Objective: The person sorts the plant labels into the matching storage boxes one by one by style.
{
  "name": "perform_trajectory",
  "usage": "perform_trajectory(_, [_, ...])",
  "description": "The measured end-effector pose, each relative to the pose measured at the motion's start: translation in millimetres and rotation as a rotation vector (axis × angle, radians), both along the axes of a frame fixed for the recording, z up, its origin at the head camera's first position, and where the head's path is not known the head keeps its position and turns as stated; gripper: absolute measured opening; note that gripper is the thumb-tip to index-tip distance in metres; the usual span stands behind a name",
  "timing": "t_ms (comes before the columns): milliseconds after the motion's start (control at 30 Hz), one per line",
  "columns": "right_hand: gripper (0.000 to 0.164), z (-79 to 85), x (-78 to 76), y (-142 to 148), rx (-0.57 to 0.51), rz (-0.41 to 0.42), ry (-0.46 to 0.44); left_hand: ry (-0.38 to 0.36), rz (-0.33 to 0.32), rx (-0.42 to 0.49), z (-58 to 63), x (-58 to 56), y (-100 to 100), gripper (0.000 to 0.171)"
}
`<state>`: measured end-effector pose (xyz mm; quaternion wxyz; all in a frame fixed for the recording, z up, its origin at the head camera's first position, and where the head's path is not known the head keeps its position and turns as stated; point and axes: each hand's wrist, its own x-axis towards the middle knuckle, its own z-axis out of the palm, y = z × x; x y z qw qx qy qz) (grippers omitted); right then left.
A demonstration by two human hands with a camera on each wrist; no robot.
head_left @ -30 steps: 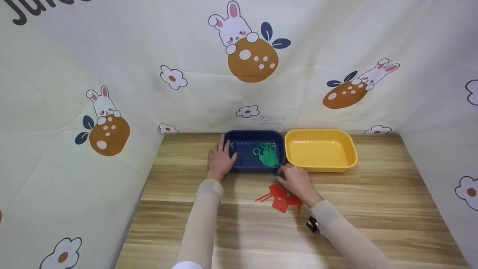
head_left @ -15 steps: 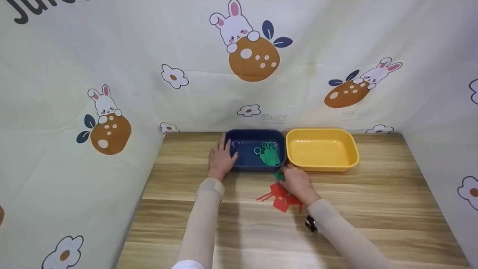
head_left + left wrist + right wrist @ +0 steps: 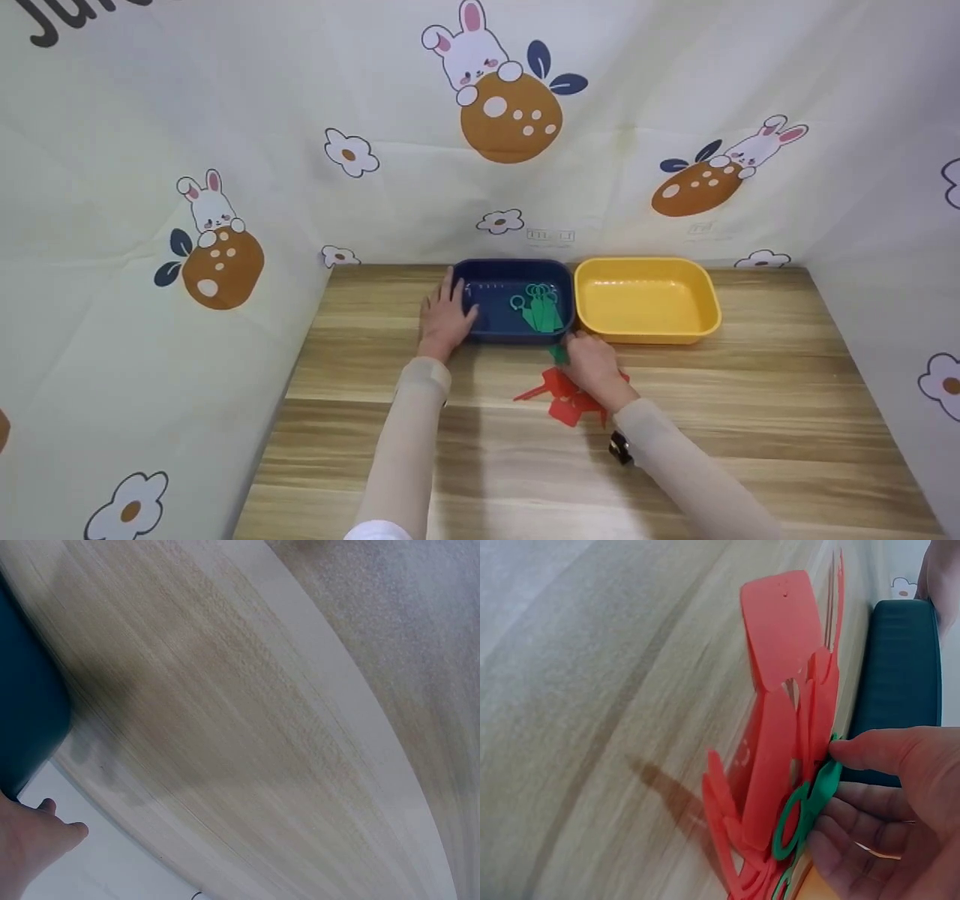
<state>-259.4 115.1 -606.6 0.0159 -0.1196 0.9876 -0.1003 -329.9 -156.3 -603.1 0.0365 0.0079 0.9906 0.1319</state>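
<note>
My left hand (image 3: 444,322) rests with straight fingers on the left side of the navy blue basin (image 3: 480,339). Inside that basin, toward its right, lie several flat green tags (image 3: 541,311) with ring ends. In front of the basin's right corner, my right hand (image 3: 594,361) pinches another green tag (image 3: 826,781) between thumb and fingers; its ring points toward the red pieces. Just below this hand is a loose pile of flat red tags (image 3: 564,411) with thin stems, partly hidden by the hand and wrist.
A yellow basin (image 3: 646,336) stands right beside the blue one, against the patterned cloth backdrop (image 3: 405,202). Both stand at the back of the wood-grain table (image 3: 525,480). Cloth also rises along the left and right sides.
My right hand has shifted slightly right and down, over the pile, and more green shows beside its fingers. The red stems at the left have drawn together. My left hand stays on the basin.
</note>
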Motion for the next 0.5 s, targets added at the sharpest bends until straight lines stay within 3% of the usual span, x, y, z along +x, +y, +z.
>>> perform_trajectory(333, [0.038, 5.2, 1.6, -0.5, -0.031, 0.013, -0.077, -0.011, 0.0, 0.007, 1.9, -0.4, 1.1, 0.068])
perform_trajectory(500, [0.019, 7.7, 1.6, 2.1, -0.099, 0.05, -0.115, -0.007, 0.0, 0.021, 0.6, -0.3, 0.4, 0.068])
